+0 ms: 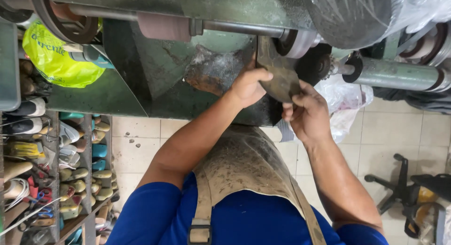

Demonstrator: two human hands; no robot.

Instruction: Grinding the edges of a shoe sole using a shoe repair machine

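1. A shelf rack (84, 179) at the left held rows of shoe lasts (77, 174), heels and tools; a yellow-green plastic bag (54, 57) hung above it
2. The leather piece (278, 75) looked brown, flat and worn; a dusty apron (244, 162) covered the blue shirt (159, 217)
3. The piece's long axis ran up towards the green machine's (155, 61) shaft (235, 27), against a dark wheel (314, 64)
4. The left hand (249, 85) and right hand (306, 114) both gripped the piece's edges

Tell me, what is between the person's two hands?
In the head view, a flat, brown, sole-shaped piece lies between the left hand and the right hand. Both hands hold it, and its top end reaches up to the machine's grey wheel.
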